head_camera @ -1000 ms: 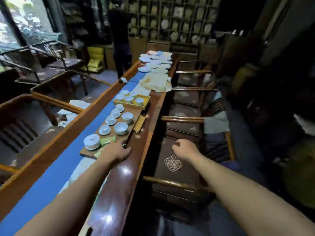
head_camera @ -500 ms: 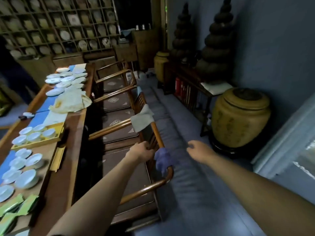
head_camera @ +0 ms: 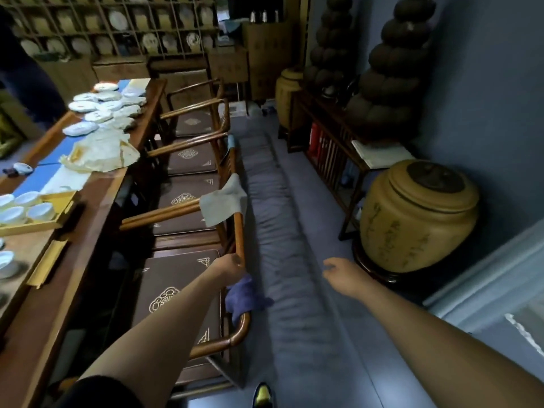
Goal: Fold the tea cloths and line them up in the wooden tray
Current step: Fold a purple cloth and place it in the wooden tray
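Under left hand (head_camera: pixel 228 267) (chair-back): purple cloth (head_camera: pixel 245 297)

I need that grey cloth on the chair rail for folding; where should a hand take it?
Pinch the grey cloth at its upper fold over the chair rail, coming from the aisle side, then lift upward; it hangs draped, so probably nothing pins it.

The left hand (head_camera: pixel 229 267) shows only its back; its fingers are hidden past the chair rail (head_camera: pixel 240 237), so whether it grips the rail or the purple cloth (head_camera: pixel 244 295) cannot be told. The right hand (head_camera: pixel 341 272) is blurred, its fingertips indistinct. On the counter (head_camera: pixel 88 207) at the left, the cups (head_camera: pixel 17 206) and yellow tray (head_camera: pixel 63 207) are cut off by the frame edge. A shoe (head_camera: pixel 263 396) is cut off at the near edge. Items on the far shelves (head_camera: pixel 117 22) are too small to identify.
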